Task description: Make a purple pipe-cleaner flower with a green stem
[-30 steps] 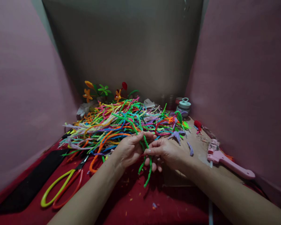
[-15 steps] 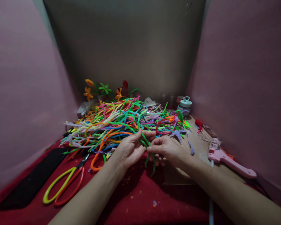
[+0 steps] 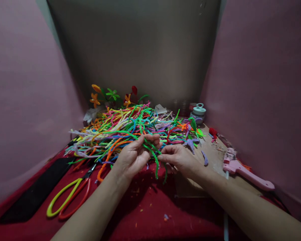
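Green pipe cleaners (image 3: 153,156) run between my two hands, their lower ends hanging down in front of the red cloth. My left hand (image 3: 135,154) is palm up, its thumb and fingers closed around them near the top. With a pinch of thumb and fingers, my right hand (image 3: 177,158) grips a green pipe cleaner lower down. Just behind both hands lies a big tangled heap of many-coloured pipe cleaners (image 3: 115,125). My right fingertips are partly hidden.
Scissors (image 3: 65,199) with yellow and red handles and a black strip (image 3: 35,192) lie at left. At right, a pink glue gun (image 3: 248,174) rests by a board (image 3: 213,152) with purple petals (image 3: 190,144). Pipe-cleaner flowers (image 3: 112,94) and a small bottle (image 3: 198,112) stand behind.
My left hand has shifted slightly left and its palm has turned up more. The green pipe cleaners now slant across between the hands, with one end swung forward. My right hand has barely moved.
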`<state>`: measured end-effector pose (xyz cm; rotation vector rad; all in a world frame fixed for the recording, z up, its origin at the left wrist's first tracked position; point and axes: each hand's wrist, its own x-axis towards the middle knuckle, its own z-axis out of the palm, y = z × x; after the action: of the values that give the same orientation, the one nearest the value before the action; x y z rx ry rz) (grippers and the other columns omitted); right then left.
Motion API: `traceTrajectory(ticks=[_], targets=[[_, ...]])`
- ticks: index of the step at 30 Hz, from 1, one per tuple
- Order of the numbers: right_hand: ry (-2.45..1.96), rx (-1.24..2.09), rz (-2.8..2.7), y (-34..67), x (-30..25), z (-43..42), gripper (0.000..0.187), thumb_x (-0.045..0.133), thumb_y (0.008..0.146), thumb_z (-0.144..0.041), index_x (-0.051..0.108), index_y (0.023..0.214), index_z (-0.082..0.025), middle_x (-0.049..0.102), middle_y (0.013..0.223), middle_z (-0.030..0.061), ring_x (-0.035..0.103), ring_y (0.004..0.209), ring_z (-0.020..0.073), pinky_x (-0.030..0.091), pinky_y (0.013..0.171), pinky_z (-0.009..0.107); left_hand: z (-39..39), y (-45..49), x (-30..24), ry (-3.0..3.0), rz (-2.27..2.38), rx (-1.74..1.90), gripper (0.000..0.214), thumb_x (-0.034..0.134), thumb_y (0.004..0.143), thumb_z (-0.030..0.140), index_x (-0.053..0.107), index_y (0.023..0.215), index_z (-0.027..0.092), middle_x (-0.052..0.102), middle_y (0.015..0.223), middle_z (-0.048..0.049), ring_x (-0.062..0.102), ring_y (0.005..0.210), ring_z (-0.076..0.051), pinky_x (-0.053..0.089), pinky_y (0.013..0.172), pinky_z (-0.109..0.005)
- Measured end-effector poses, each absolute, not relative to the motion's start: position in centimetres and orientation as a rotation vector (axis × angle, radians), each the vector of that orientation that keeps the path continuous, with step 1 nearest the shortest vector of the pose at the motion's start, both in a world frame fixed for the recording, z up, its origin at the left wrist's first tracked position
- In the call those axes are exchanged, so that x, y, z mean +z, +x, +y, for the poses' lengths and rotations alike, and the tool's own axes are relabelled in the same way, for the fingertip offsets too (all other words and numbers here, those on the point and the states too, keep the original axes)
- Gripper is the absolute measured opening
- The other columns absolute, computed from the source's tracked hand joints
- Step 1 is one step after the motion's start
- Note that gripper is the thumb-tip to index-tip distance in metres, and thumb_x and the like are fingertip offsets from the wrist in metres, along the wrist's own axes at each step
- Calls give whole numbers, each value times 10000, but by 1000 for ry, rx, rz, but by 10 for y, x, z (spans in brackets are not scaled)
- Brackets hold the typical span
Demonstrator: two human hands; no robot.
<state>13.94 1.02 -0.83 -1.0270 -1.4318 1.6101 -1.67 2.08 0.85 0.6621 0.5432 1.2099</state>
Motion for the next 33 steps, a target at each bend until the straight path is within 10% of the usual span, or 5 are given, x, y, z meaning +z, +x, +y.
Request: traceTrajectory(ticks=[22,26,33], targets=[[-844,2006,-1362,135,-12,5,166,612,719,-300,546,751,-150,610,579,-32,400,311,33,261,313,161,18,-15,6,660,360,1395,263,421,887,225,598,723,121,605,730,-48,598,754,-147,501,760,-333],[-1100,1445,-1796,131,-9,6,163,555,727,-213,525,579,-150,515,475,-44,341,371,49,255,400,196,6,-15,11,803,354,1392,219,439,881,241,588,761,134,419,494,36,409,442,-73,388,458,-208],[-1318,56,-2411,129,-12,3,171,489,724,-86,627,656,-160,649,634,37,478,531,107,202,502,260,7,-34,17,811,470,1668,154,485,856,207,566,753,125,363,500,54,340,420,-53,341,417,-192]])
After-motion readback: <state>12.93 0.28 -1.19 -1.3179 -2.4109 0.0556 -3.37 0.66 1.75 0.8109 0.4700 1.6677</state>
